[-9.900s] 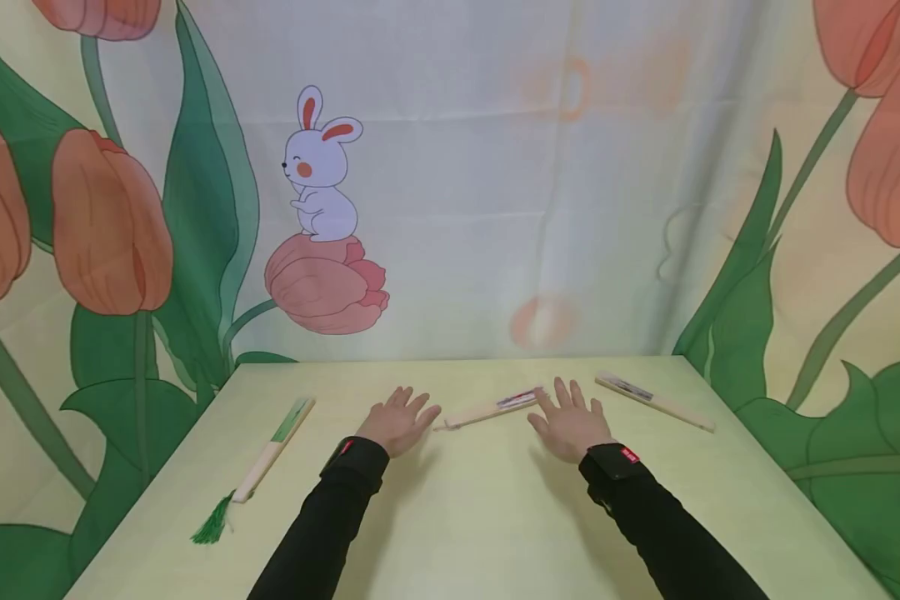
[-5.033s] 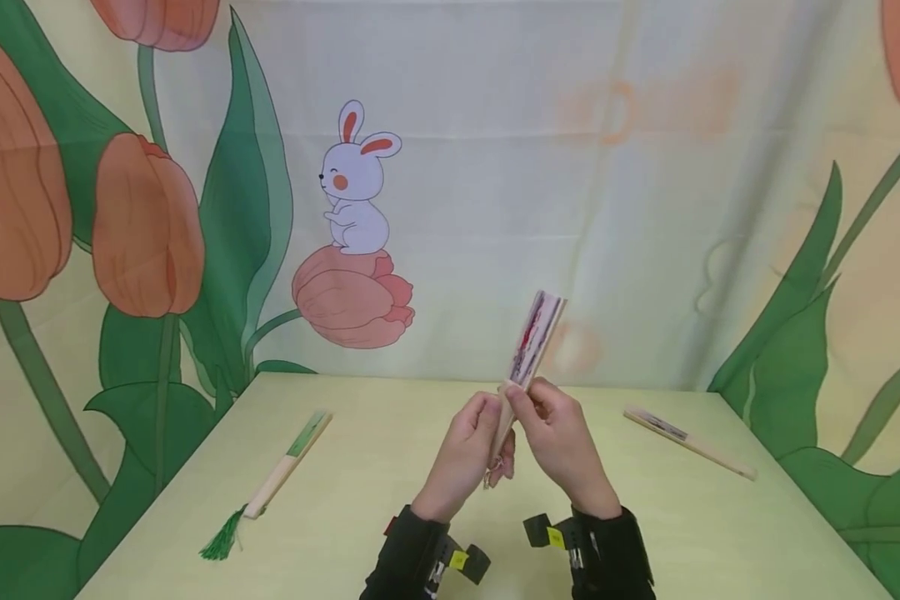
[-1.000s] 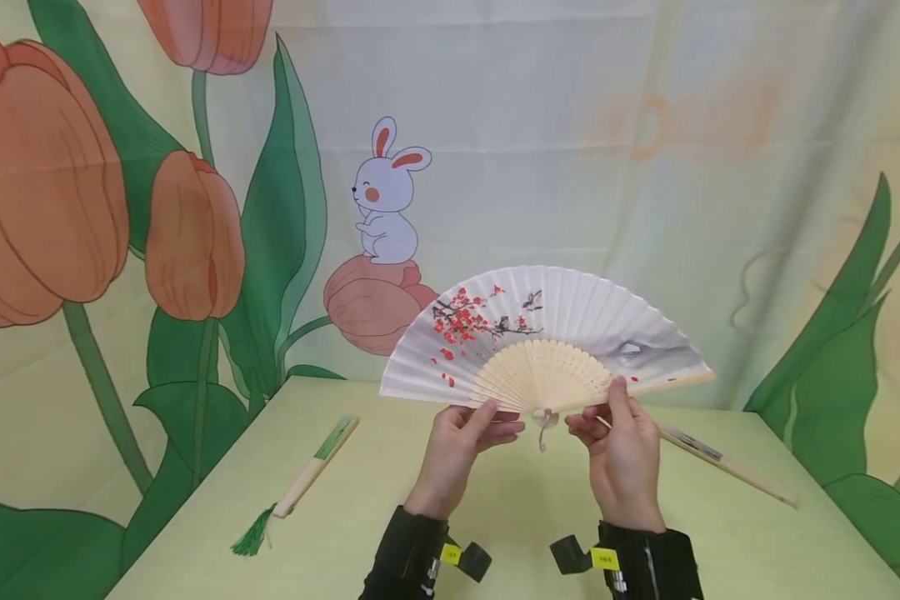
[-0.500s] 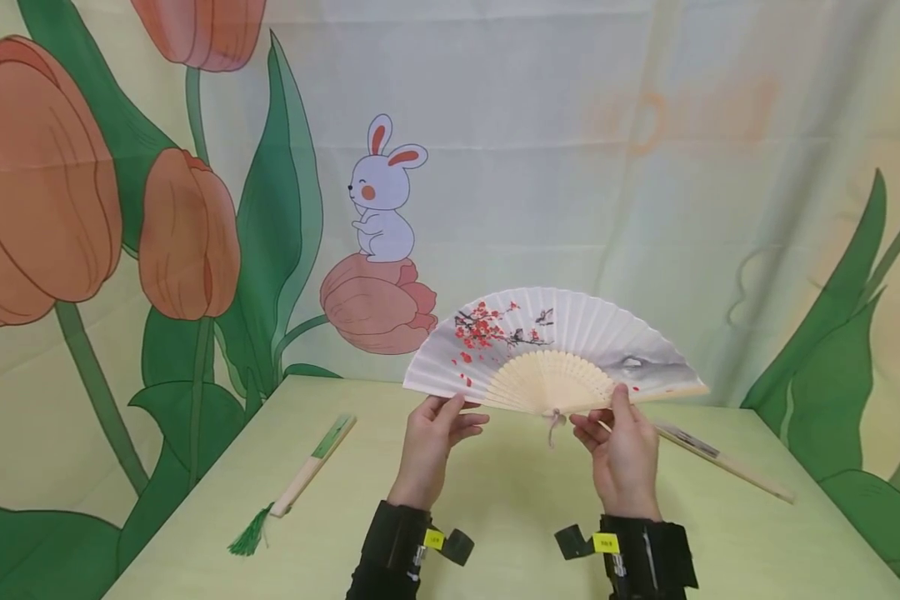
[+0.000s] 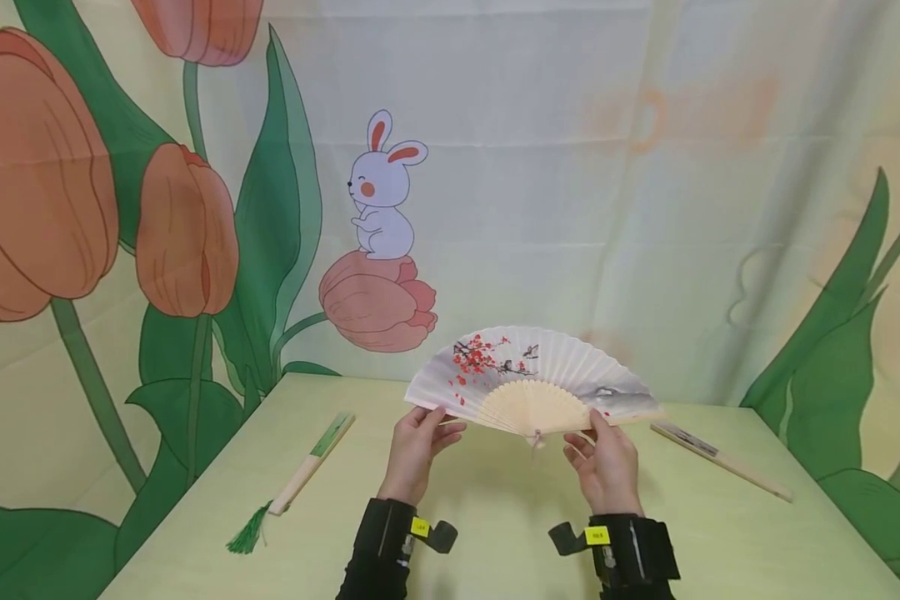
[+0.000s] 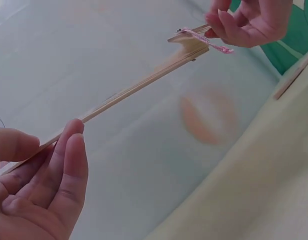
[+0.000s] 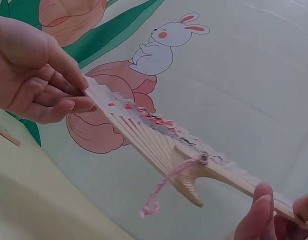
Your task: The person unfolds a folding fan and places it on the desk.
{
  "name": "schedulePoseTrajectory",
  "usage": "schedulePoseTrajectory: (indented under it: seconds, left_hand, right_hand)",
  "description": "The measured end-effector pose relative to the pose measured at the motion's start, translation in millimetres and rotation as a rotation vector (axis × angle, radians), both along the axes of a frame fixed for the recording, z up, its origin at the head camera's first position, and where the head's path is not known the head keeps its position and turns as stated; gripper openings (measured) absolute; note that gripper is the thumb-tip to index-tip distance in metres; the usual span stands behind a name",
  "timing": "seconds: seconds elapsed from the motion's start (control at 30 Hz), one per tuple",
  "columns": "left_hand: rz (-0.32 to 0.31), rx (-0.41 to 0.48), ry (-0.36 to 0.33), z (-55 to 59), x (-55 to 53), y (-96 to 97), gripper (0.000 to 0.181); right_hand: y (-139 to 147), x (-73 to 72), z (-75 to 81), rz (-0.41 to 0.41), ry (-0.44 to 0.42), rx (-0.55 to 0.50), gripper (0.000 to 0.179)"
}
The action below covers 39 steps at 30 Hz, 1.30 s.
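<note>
A folding fan is spread wide above the table, white with red blossoms, small birds and pale wooden ribs. My left hand pinches its left outer edge between thumb and fingers. On the other side my right hand pinches the right guard stick. From the pivot at the lower middle hangs a pink cord, seen closely in the right wrist view. The left wrist view shows the fan nearly edge-on, running from the left hand's fingers to the right hand.
A folded fan with a green tassel lies on the left of the table. Another folded fan with a dark print lies at the right. Behind the table hangs a cloth backdrop with tulips and a rabbit.
Ten seconds ago the fan lay folded on the table; five seconds ago both hands held it up, still folded. Since the last second, the spread fan has come down lower, with both hands holding it.
</note>
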<state>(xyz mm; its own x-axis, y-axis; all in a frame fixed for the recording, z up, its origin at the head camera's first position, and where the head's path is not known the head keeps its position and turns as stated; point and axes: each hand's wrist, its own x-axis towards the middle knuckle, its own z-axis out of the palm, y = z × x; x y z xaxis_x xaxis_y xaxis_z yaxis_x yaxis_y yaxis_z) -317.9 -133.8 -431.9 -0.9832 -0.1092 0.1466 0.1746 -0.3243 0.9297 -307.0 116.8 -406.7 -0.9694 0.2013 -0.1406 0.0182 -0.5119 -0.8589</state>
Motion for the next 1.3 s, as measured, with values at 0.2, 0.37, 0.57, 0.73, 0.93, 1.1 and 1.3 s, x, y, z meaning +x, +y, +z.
schedulePoseTrajectory:
  seconds: [0.2, 0.37, 0.57, 0.73, 0.93, 1.1, 1.3]
  left_hand:
    - [0.019, 0.022, -0.049, -14.9, -5.6, -8.5, 0.036]
    - [0.022, 0.069, -0.069, -27.4, -10.5, -13.8, 0.030]
    - [0.048, 0.094, -0.126, -38.4, -15.5, -19.7, 0.026]
    - [0.065, 0.125, -0.174, -43.3, -16.3, -26.3, 0.030]
    - [0.065, 0.156, -0.194, -49.2, -16.5, -30.3, 0.032]
    - [0.039, 0.142, -0.215, -54.8, -16.6, -31.9, 0.035]
    - [-0.012, 0.114, -0.247, -56.7, -18.8, -30.4, 0.038]
  right_hand:
    - [0.6, -8.4, -14.4, 0.068, -0.093, -0.179, 0.012]
    - [4.6, -11.8, -27.5, 0.085, -0.156, -0.294, 0.010]
    - [14.7, -12.3, -35.8, 0.073, -0.202, -0.357, 0.009]
    - [23.9, -13.9, -38.5, 0.075, -0.211, -0.420, 0.014]
    - [30.8, -15.9, -44.5, 0.063, -0.250, -0.498, 0.013]
    - [33.5, -18.1, -50.6, 0.047, -0.280, -0.534, 0.006]
    - [38.0, -18.8, -54.3, 0.013, -0.309, -0.606, 0.007]
